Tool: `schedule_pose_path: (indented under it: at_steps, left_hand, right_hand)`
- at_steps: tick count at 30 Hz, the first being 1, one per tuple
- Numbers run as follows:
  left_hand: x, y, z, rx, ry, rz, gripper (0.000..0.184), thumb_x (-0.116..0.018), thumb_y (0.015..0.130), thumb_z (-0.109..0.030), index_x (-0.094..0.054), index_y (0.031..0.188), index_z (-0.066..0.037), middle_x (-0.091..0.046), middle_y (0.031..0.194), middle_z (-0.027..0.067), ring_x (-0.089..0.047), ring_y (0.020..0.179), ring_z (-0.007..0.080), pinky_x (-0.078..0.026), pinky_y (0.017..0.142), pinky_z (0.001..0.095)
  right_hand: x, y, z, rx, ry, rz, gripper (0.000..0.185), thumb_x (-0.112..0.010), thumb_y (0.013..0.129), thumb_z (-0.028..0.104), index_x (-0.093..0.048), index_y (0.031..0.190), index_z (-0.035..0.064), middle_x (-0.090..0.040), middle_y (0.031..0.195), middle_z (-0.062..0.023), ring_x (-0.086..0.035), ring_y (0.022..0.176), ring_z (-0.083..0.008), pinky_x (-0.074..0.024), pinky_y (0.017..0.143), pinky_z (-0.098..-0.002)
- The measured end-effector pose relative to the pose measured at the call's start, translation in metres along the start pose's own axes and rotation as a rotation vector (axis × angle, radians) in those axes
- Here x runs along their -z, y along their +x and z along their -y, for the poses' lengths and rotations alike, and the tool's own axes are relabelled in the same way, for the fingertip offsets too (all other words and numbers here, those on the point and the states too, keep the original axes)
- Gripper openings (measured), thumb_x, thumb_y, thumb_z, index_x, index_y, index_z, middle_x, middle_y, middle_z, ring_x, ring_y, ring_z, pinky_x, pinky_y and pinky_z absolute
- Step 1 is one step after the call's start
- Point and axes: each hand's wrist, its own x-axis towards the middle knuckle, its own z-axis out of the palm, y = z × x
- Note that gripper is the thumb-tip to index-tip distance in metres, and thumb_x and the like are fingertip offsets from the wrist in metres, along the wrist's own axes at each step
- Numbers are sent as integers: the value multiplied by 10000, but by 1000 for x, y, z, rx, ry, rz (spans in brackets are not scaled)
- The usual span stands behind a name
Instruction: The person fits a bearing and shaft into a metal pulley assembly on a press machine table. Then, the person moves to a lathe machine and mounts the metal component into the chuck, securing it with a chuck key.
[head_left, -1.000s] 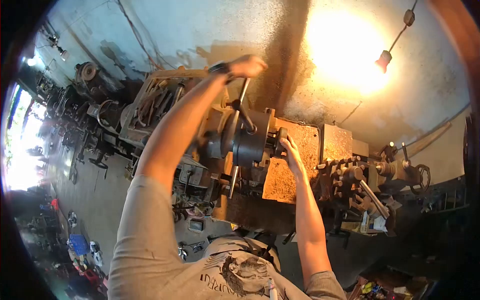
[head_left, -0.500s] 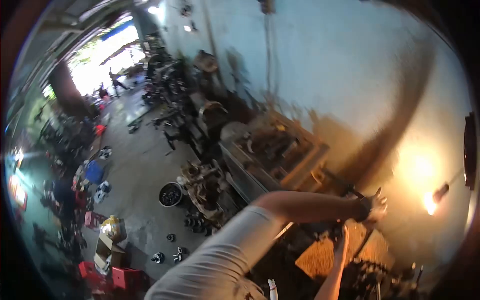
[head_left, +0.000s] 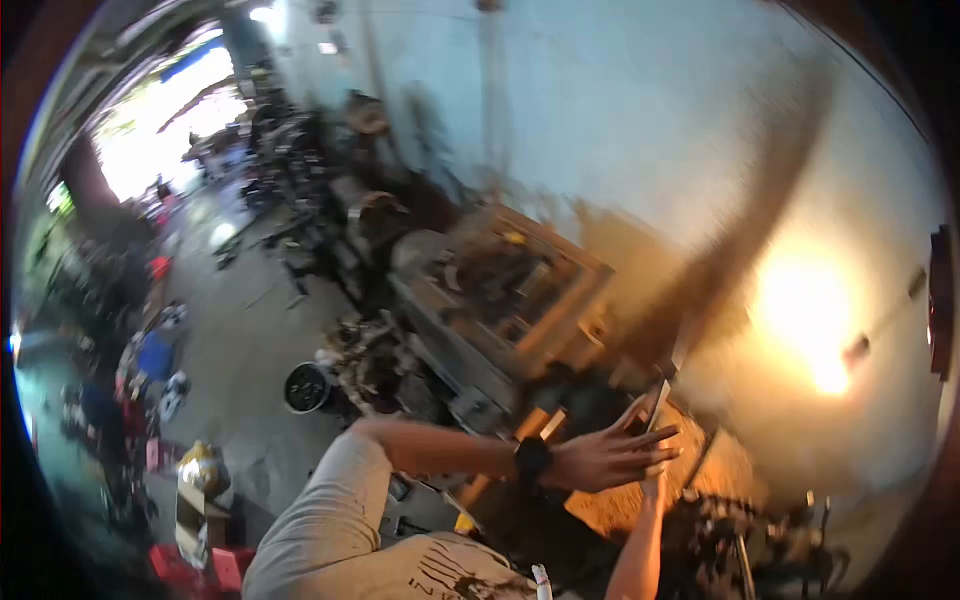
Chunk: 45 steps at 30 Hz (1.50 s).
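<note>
My left hand (head_left: pixel 605 460), with a black watch (head_left: pixel 533 460) on its wrist, reaches across from the left. Its fingers are stretched out and slightly apart. Close by its thumb, a narrow blade-like metal strip (head_left: pixel 657 402) with a bright edge points up and to the right; I cannot tell which hand supports it. From below comes my right hand (head_left: pixel 652 488), mostly hidden behind the left, its fingers out of sight. Under both hands lies an orange-brown lit board or sheet (head_left: pixel 600 512), whose material is unclear.
A heavy metal-framed bench (head_left: pixel 450 350) bearing tools stands against the blue wall. A lit bulb (head_left: pixel 832 380) glows at right, above dark metal parts (head_left: pixel 740 530). Left on the floor are a black bucket (head_left: pixel 307 387), a cardboard box (head_left: pixel 195 520) and red stools (head_left: pixel 232 567).
My left hand has come down and left from near the wall, now in front of my right hand. The metal strip has come into clear sight. The whole view has shifted.
</note>
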Motion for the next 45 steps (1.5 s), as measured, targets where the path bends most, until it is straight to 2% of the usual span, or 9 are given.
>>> schedule_pose_path:
  at_steps: [10,16,22,28,32,33,35,40,45]
  left_hand:
    - [-117,42,327,427,-708,228,321,-513,887,-96,-622,1167,20,-655,1133,142,-626,1000,211,-512,810,344]
    - [24,-33,39,1035,-1007,-613,364,-452,938,-152,-586,1255,-34,-589,1275,132,-545,1189,209,-394,1026,403]
    - [-42,88,14,-90,198,349,265,-543,888,-127,-595,1138,-56,-565,1284,128,-454,1295,281,-310,1063,626]
    - [-59,142,226,374,-437,585,369,-490,865,-148,-632,1173,-4,-651,1148,165,-635,1020,270,-508,890,374]
    - [-11,-16,212,981,-666,-107,404,-506,939,-296,-614,1216,-23,-622,1208,122,-557,1164,211,-417,1008,363]
    - [-1,-37,166,455,-305,-385,400,-397,974,-256,-605,1238,-41,-663,1114,129,-618,1014,221,-470,908,367]
    - [7,-54,70,963,-735,-557,426,-425,959,-226,-516,1334,-46,-546,1313,143,-536,1181,274,-400,1010,419]
    - [6,9,-1,110,-49,197,475,-567,863,-86,-490,1331,-111,-547,1320,60,-393,1349,239,-201,1141,546]
    - [-54,115,63,-66,39,384,200,-589,799,-56,-614,997,-42,-625,1082,123,-592,1096,262,-458,949,473]
  right_hand:
    - [-46,-17,42,-22,-154,-101,912,-674,817,533,-238,1497,112,-346,1478,-146,-336,1361,-309,-347,1032,-477]
    - [-54,-20,41,-12,-159,-134,996,-680,768,604,-220,1501,110,-302,1493,-181,-311,1370,-347,-342,1044,-500]
    - [-77,-29,47,42,-124,-265,912,-640,829,562,-211,1504,124,-295,1499,-193,-299,1379,-347,-313,1065,-516]
    - [-51,-20,40,-15,-148,-152,1018,-709,751,589,-213,1505,117,-277,1514,-185,-262,1401,-330,-215,1111,-545]
    - [-43,-16,31,30,-161,-123,1004,-706,766,570,-205,1507,113,-284,1510,-190,-304,1379,-323,-243,1099,-526]
    - [-45,-17,31,33,-163,-134,1001,-706,770,566,-205,1507,111,-290,1507,-190,-314,1374,-322,-250,1096,-522]
    - [-59,-29,45,-14,-157,-171,998,-702,778,558,-191,1511,115,-313,1497,-184,-332,1364,-319,-277,1089,-495]
    - [-57,-27,45,55,-68,-40,1003,-697,786,553,-165,1515,116,-303,1503,-182,-298,1385,-309,-288,1093,-473]
    - [-45,-18,33,50,-131,-35,1004,-681,789,570,-160,1513,108,-249,1527,-182,-241,1410,-312,-177,1151,-465]
